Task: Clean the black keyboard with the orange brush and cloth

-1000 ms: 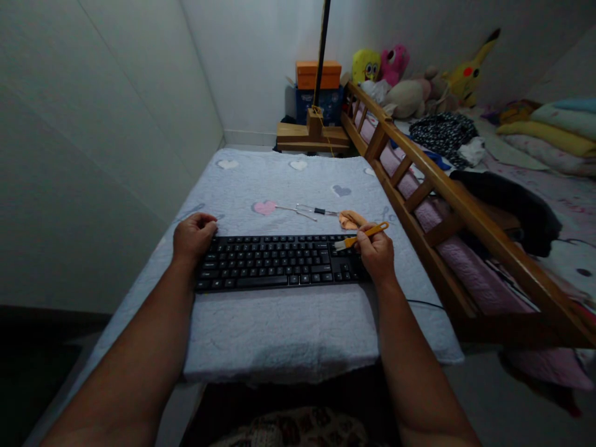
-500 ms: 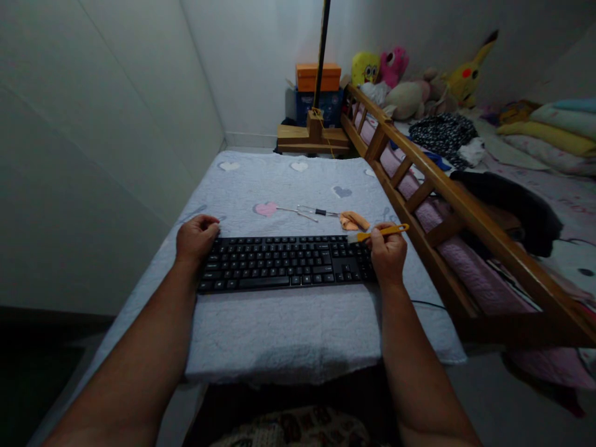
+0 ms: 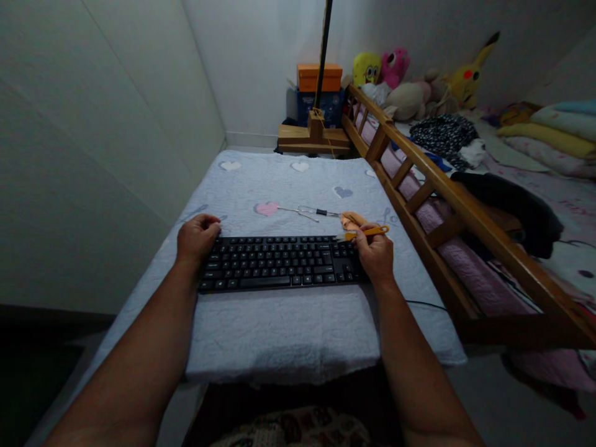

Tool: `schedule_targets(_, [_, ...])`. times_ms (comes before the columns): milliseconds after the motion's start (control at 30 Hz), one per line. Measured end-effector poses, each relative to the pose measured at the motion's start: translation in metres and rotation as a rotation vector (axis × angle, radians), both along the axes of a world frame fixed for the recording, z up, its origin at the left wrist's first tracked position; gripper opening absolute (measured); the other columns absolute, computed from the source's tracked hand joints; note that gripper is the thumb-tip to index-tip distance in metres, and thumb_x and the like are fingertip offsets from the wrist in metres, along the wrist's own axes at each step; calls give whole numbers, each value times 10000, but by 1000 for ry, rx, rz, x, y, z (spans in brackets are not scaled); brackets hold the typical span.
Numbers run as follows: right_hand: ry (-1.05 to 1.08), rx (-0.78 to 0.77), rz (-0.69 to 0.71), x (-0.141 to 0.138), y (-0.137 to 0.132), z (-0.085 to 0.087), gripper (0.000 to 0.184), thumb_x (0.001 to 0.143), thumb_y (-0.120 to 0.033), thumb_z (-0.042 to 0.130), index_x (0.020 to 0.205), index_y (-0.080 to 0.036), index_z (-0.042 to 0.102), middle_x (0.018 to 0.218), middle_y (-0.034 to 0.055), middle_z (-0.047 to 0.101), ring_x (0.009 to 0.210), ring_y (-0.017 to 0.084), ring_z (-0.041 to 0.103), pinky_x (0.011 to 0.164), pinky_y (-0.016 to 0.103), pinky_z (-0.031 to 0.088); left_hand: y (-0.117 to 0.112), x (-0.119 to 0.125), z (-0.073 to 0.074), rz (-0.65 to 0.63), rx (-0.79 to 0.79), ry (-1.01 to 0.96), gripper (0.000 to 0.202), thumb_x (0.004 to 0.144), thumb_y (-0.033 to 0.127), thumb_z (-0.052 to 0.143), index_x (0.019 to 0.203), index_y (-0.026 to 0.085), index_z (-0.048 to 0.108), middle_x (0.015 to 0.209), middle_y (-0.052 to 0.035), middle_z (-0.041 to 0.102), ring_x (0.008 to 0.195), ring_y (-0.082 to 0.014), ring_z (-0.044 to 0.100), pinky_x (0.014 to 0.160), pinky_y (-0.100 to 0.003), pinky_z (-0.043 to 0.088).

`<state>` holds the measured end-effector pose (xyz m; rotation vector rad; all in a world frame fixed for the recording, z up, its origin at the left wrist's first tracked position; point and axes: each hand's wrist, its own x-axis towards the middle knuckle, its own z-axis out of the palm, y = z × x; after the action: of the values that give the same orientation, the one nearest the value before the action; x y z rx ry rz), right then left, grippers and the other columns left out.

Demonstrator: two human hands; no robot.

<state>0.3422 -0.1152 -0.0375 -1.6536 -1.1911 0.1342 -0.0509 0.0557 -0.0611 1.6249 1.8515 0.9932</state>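
A black keyboard (image 3: 274, 263) lies crosswise on the cloth-covered table. My left hand (image 3: 198, 239) is closed at its left end, with the fingers curled at the upper corner and partly hidden. In my right hand (image 3: 376, 253) is a small brush (image 3: 375, 231) with a yellow-orange handle, pinched between thumb and fingers. The pale bristles are over the top row of keys toward the right end, and the handle points right. Just behind the brush lies a crumpled orange cloth (image 3: 352, 220). To its left rests a thin wire tool with a black sleeve (image 3: 321, 212).
A pale blue cloth with hearts (image 3: 284, 329) covers the table. A wooden bed rail (image 3: 431, 180) runs along the right, with bedding and plush toys (image 3: 366, 68) beyond. At the back stand an orange box (image 3: 319, 78) and a pole on a wooden base (image 3: 315, 133).
My right hand has slid left along the keyboard's top edge, carrying the brush with it. My left hand stays at the left end, and the keyboard has not visibly moved.
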Motion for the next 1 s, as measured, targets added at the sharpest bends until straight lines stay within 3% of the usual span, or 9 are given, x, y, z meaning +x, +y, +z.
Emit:
schedule_targets(233, [-82,28,-233,8,-2,2,251,933,-467,571,866,-236,640,737,41,726,694,246,708,751,386,563,3,-4,-7,-18,23,14,233,686,368,628,857,234,709,801,-17,701,789,-234,647,813,-339,530])
schedule_targets(567, [79,24,17,-9,0,0,255,960,-488,598,909,-244,650,689,10,710,620,208,685,735,371,579,0,0,-1,-11,10,4,222,681,342,631,856,225,704,783,-7,687,773,-219,632,814,-328,523])
schedule_targets(667, [5,-3,-11,-4,1,-2,241,960,-464,585,910,-242,666,701,19,716,661,221,697,762,375,576,0,0,-1,-10,10,-1,219,683,341,634,855,224,703,781,-7,688,780,-220,635,812,-325,526])
schedule_targets(867, [-137,40,-203,6,0,-1,222,934,-424,550,877,-239,659,775,54,742,720,241,702,748,369,546,1,-1,-4,-6,21,2,206,696,334,639,856,225,711,789,-10,700,785,-225,650,811,-330,539])
schedule_targets(1000, [-39,73,-152,1,-1,0,212,960,-429,561,898,-240,633,727,23,715,675,213,691,746,357,550,1,0,-1,-5,21,5,198,699,330,635,849,225,712,784,-9,697,784,-226,652,823,-336,541])
